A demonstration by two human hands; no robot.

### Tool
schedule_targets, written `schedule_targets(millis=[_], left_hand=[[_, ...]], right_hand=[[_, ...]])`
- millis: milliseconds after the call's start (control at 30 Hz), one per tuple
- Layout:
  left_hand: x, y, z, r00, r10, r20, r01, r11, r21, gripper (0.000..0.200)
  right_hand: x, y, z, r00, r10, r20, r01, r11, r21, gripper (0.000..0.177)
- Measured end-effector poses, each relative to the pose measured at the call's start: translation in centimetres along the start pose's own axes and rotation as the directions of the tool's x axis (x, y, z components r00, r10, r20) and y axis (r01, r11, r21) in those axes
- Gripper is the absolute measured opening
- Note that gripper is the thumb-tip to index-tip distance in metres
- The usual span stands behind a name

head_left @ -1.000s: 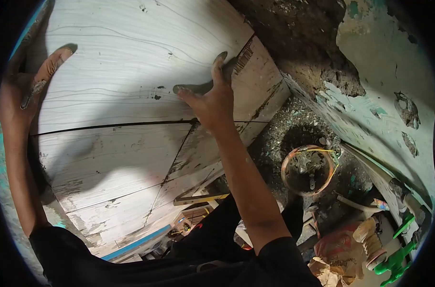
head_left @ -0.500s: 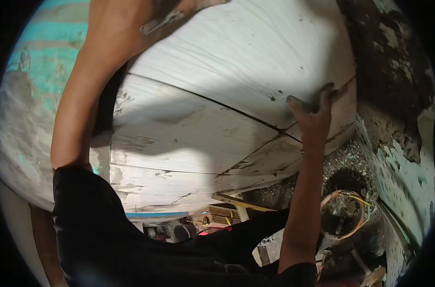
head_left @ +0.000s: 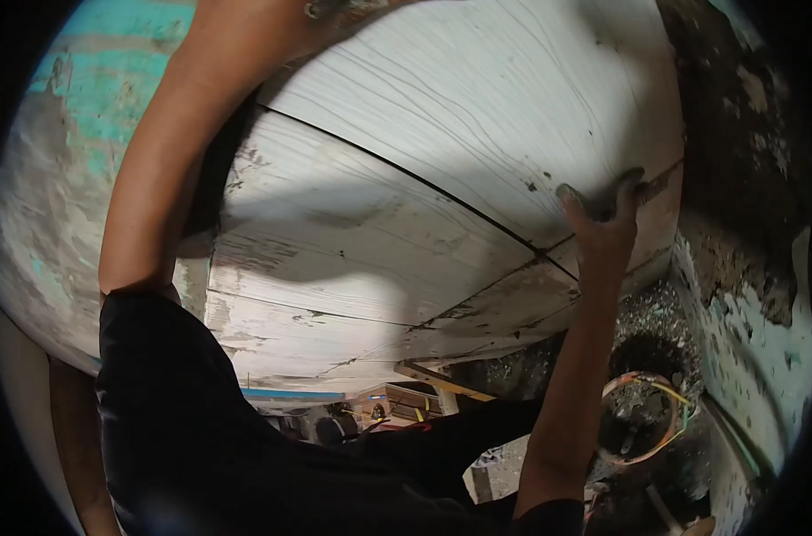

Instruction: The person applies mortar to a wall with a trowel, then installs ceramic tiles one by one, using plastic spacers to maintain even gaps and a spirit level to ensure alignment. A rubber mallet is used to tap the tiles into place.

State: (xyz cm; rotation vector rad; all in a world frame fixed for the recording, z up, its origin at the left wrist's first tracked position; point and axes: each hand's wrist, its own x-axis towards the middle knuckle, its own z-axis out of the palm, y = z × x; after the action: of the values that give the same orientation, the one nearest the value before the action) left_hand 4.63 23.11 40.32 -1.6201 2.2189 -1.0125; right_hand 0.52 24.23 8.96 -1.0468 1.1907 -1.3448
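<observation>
A large white wood-grain tile (head_left: 477, 107) fills the upper middle, with a dark seam below it. My right hand (head_left: 604, 228) is on its lower right part, thumb and a finger spread apart against the surface, the other fingers hard to make out. My left hand (head_left: 334, 12) reaches over the tile's upper left side, grey smears on it. Its visible fingers look stretched out along the tile, but the top of the frame cuts off most of the hand. Below the seam are more white tiles (head_left: 326, 237), with dark marks along their joints.
A turquoise and grey patched surface (head_left: 93, 134) lies at left. Rough dark broken wall (head_left: 736, 152) and flaking pale wall (head_left: 736, 313) stand at right. An orange round rim (head_left: 672, 420) is on the rubble floor. A wooden piece (head_left: 442, 379) and other items lie near my legs.
The view has shifted and tilted slightly, and the seam looks steeper. My right hand appears a little lower and further right, still on the tile. Less of my left hand shows.
</observation>
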Motion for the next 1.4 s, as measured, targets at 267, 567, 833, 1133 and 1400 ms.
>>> schedule_targets(millis=[267,567,833,1133,1400], left_hand=[[0.0,-1.2,0.6,0.958,0.254,-0.135,-0.233,0.961,0.151,0.06],[0.1,-0.9,0.0,0.994,0.107,-0.022,-0.102,0.984,0.144,0.066],[0.4,-5.1,2.4,0.988,0.14,-0.062,-0.138,0.99,0.035,0.049],[-1.1,-13.4,2.6,0.951,0.307,-0.024,-0.296,0.933,0.205,0.038],[1.6,-9.4,1.8,0.794,0.593,-0.137,-0.559,0.799,0.221,0.047]], right_hand=[[0.2,0.3,-0.2,1.0,0.008,0.001,-0.008,0.998,0.056,0.094],[1.1,2.1,0.0,0.99,-0.09,0.108,0.06,0.964,0.259,0.101],[0.1,0.4,-0.1,1.0,-0.024,-0.011,0.025,0.995,0.097,0.109],[0.1,0.2,-0.4,0.998,0.03,0.05,-0.033,0.998,0.061,0.109],[0.5,1.8,0.2,0.998,-0.059,0.032,0.057,0.997,0.051,0.109]])
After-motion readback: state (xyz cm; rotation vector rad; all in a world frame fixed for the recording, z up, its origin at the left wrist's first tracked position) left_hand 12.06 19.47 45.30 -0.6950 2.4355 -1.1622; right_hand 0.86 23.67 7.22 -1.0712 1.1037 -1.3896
